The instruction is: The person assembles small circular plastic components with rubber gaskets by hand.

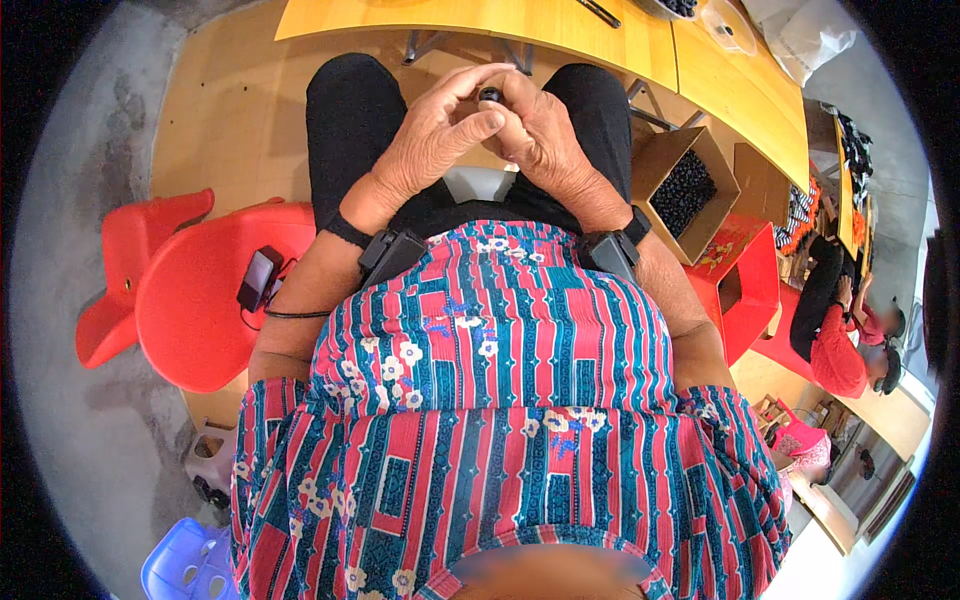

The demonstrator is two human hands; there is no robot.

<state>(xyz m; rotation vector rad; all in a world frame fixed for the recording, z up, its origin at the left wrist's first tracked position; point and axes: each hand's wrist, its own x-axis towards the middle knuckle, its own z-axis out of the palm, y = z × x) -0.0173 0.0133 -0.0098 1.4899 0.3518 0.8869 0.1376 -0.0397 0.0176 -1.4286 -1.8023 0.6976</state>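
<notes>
My two hands meet above my lap, between my knees and close to the table's near edge. Between them a small, glossy black round piece (490, 95) shows only its end; the rest is covered by fingers, so its exact kind cannot be made out. My right hand (545, 130) pinches it with bent fingers. From the other side my left hand (440, 130) closes on it, thumb pointing toward the piece and fingers curled against the right hand's fingers. Each wrist wears a black strap with a dark box-shaped device.
A yellow table (590, 40) curves ahead, bearing a bowl of black pieces (675, 6) and a clear plastic container (728, 28). Right of my knee stands a cardboard box (655, 165) of similar pieces. Red chairs (215, 300) flank me, a device lying on the left one. Other people sit far right.
</notes>
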